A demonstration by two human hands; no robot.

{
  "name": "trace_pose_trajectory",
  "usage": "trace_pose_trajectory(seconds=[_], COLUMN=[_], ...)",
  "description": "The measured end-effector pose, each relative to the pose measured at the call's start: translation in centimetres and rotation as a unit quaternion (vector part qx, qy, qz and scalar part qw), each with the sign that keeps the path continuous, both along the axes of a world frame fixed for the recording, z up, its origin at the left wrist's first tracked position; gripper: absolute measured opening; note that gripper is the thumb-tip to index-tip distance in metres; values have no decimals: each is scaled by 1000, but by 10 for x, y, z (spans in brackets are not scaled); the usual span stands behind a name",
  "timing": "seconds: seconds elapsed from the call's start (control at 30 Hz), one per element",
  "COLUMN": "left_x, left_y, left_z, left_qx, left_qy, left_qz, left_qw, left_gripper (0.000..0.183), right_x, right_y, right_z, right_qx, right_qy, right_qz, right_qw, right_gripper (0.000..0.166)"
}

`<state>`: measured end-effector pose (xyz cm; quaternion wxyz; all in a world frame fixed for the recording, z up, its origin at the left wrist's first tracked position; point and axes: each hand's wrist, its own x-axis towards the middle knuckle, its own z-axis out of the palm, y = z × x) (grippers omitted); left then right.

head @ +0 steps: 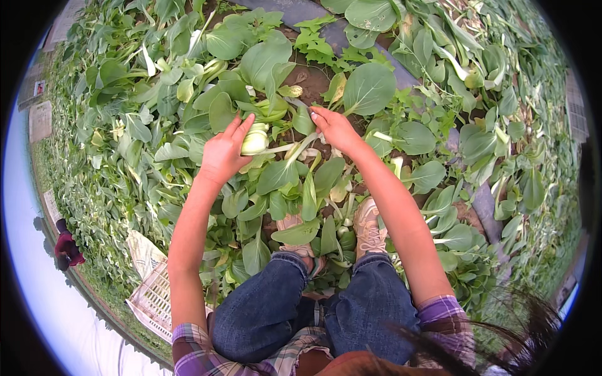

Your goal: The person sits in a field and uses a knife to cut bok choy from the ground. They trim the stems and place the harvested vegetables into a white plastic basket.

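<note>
My left hand (225,149) is wrapped against a bok choy head (255,140), its pale green base pointing right and its leaves partly hidden by my fingers. Just beyond it stands another bok choy plant (272,110) with broad leaves. In my right hand (333,128) is a knife (297,101), its thin blade reaching left towards that plant's base; the handle is mostly covered by my fingers. A loose leaf (303,121) lies between the two hands. Trimmed leaves with white stalks (278,176) are strewn below them, in front of my shoes (370,225).
Cut bok choy and leaves cover the ground on both sides. Dark plastic mulch film (487,211) runs along the right. A white plastic crate (153,298) and a pale sack (143,251) stand at lower left. Farther off, a person (68,246) bends over, near more crates (41,122).
</note>
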<state>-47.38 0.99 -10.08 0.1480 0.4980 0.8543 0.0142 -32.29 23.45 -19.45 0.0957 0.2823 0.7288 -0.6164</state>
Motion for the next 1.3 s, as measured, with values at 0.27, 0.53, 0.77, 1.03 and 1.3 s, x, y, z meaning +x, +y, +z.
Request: trace_pose_trajectory(seconds=[0.27,0.53,0.77,1.03,1.3], left_x=[-1,7,43,106,195], left_y=[-3,-43,-69,-48,-35], left_z=[-4,-15,3,85,116], left_qx=[15,37,227,348,432], left_qy=[-2,1,69,116,9], left_qz=[12,67,124,14,-50], left_qw=[1000,997,964,930,900], left_gripper=[91,87,78,69,58], right_x=[-21,7,42,68,156], right_y=[1,-41,-24,-19,-29], right_z=[8,-2,16,152,206], right_qx=[194,210,190,-288,-335], right_qy=[-39,-18,28,176,296], right_qz=[112,145,49,-179,-189], right_qw=[974,967,980,924,874], right_gripper=[36,34,36,70,61])
